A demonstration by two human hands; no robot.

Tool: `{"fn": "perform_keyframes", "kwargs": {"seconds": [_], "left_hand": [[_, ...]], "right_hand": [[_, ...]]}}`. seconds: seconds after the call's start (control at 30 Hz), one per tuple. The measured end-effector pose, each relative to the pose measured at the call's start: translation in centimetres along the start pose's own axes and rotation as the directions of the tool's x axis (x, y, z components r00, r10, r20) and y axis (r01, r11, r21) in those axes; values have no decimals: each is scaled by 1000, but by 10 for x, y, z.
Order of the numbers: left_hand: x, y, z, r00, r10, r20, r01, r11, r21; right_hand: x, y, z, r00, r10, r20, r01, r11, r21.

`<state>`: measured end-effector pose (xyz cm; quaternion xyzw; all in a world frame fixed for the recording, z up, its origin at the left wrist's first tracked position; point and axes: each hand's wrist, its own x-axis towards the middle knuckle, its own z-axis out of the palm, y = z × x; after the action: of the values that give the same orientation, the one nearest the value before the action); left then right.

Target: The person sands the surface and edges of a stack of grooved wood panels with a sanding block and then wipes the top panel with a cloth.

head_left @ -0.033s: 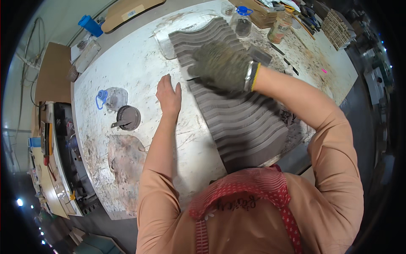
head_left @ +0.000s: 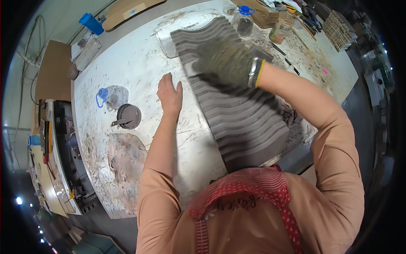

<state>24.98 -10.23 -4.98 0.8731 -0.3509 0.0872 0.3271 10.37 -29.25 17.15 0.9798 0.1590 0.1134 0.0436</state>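
Note:
A long grey panel with a wavy, ridged surface [head_left: 245, 127] lies slantwise across the white worktable [head_left: 190, 148]. My right hand [head_left: 226, 63], in a dark, dirty work glove, is over the upper part of the panel. Motion smears its fingers, and whatever may be under the palm is hidden. Left of the panel, my bare left hand [head_left: 170, 95] rests flat on the tabletop with nothing in it, fingers stretched out and thumb apart. Further left sits a round tub of dark paste [head_left: 131, 116] with a flat tool [head_left: 120, 123] lying across it.
A clear plastic bottle with a blue handle [head_left: 116, 97] lies beside the tub, near a stained cloth [head_left: 127, 158]. Beyond the panel stand a blue-capped jar [head_left: 245, 25] and a labelled bottle [head_left: 281, 28]. A dark blade [head_left: 292, 67] and wicker basket [head_left: 337, 31] are at right.
My gloved right hand has shifted slightly to the right over the panel. The left hand stays on the tabletop. The whole view has moved a little.

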Motion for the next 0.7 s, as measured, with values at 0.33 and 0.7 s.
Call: {"fn": "perform_keyframes", "kwargs": {"seconds": [0.33, 0.7], "left_hand": [[1, 3, 2, 1000, 9, -27, -9, 1000, 9], [-1, 3, 2, 1000, -15, -15, 15, 1000, 18]], "right_hand": [[-18, -5, 17, 984, 135, -112, -118, 982, 149], [-52, -8, 33, 935, 355, 9, -350, 917, 189]]}}
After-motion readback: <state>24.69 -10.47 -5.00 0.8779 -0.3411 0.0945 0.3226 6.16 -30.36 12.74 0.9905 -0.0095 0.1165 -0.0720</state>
